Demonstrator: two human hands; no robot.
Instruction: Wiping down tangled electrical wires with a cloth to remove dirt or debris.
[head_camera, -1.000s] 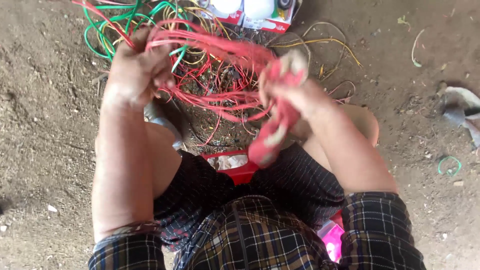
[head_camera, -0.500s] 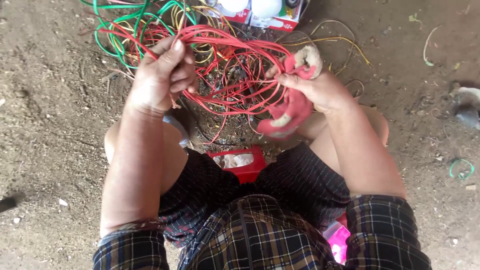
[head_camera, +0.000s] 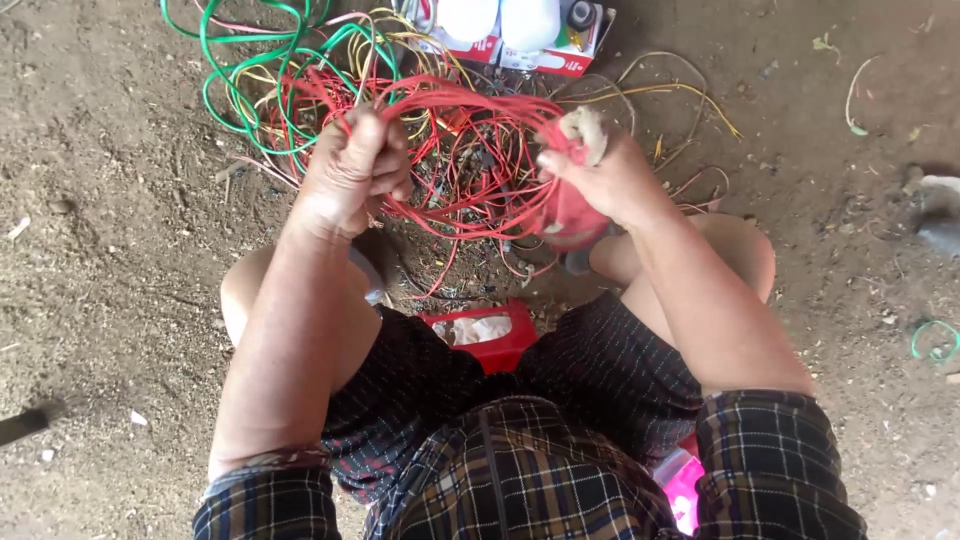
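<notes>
Head view: red wire loops (head_camera: 470, 160) between both hands' fingers (head_camera: 385, 165).

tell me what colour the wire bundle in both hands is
Red, clearest in the head view: the wire bundle runs between the left hand and right hand.

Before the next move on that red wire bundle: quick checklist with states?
1. Left hand gripping the looped red plastic-coated wire bundle: ok, fist closed round several strands.
2. Right hand on the same bundle: ok, closed on it at the other end of the loops.
3. Red loops free of the tangled green wire and thin yellow wire on the ground: not ok, they overlap at the pile.
4. Small red open box between the knees clear of the wires: ok, apart from them.
5. Bare dirt ground under the loops free of snags: cannot tell, hidden by the pile.
</notes>
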